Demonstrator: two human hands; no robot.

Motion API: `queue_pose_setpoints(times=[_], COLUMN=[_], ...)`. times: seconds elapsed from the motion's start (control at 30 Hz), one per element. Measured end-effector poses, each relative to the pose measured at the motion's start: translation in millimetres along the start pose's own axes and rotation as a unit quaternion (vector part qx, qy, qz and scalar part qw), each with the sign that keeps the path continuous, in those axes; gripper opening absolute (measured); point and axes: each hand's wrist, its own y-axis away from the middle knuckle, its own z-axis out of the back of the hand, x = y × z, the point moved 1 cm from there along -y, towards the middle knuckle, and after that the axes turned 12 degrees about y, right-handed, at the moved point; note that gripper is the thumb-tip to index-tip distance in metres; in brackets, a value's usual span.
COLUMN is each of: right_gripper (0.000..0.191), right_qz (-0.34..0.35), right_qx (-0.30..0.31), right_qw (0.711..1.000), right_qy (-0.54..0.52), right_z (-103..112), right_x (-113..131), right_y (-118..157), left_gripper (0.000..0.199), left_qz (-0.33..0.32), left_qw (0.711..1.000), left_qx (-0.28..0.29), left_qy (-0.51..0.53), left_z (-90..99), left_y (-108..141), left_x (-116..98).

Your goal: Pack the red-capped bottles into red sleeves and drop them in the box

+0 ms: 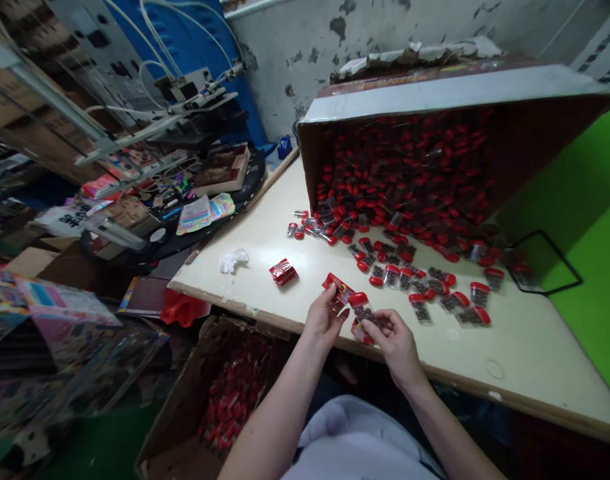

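Above the table's front edge, my left hand (325, 319) pinches a red printed label (339, 287) between thumb and fingers. My right hand (395, 341) grips a small clear jar (361, 308) with a red cap and dark round pellets inside. The jar's capped end leans toward the label, close beside it; whether they touch I cannot tell. Another red printed piece (361, 332) shows below the jar, partly hidden. To the left lies a small stack of red labels (283, 272). Several similar loose jars (421, 309) are scattered to the right of my hands.
A large carton (449, 93) on its side spills many red-capped jars onto the pale table (515, 347). Crumpled white tissue (233, 260) and a black wire frame (559, 260) lie there. Below left, an open carton (185, 393) holds red packs. Machinery (185, 107) stands left.
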Motion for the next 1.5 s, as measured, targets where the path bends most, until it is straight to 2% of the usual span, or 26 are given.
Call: queue_pose_setpoints(times=[0.13,0.37,0.67,0.87,1.03,1.1,1.23,1.3,1.5], right_gripper=[0.032,0.027,0.032,0.030,0.029,0.028,0.023,0.022,0.028], right_qz=[-0.017,-0.053,0.001,-0.006,0.002,-0.008,-0.067,-0.080,-0.031], right_qx=[0.023,0.055,0.019,0.038,0.037,0.050,0.127,0.139,0.061], right_qw=[0.999,0.991,1.000,0.999,0.999,0.999,0.986,0.981,0.996], right_qy=[-0.028,-0.108,0.009,-0.026,-0.006,-0.017,-0.089,-0.112,-0.055], right_z=[-1,-4,-8,-7,-5,-2,2,1,-7], right_x=[-1,0,-17,-17,-15,-10,3,6,-5], right_y=[0,2,-1,-3,-3,-2,0,1,0], left_gripper=[0.028,0.029,0.028,0.029,0.030,0.035,0.046,0.047,0.037], left_qz=[-0.055,-0.114,-0.097,-0.079,-0.075,-0.068,-0.039,-0.035,-0.048], left_qw=[0.998,0.992,0.994,0.992,0.993,0.992,0.986,0.984,0.989], left_qx=[0.023,0.016,0.043,0.094,0.079,0.087,0.134,0.146,0.108], left_qy=[-0.029,-0.053,-0.006,-0.017,-0.049,-0.062,-0.094,-0.097,-0.092], left_z=[3.6,8.9,7.2,5.2,2.6,0.8,-1.3,-0.4,5.5], left_y=[-2,0,2,8,9,10,15,17,16], left_x=[1,4,9,11,14,13,11,11,14])
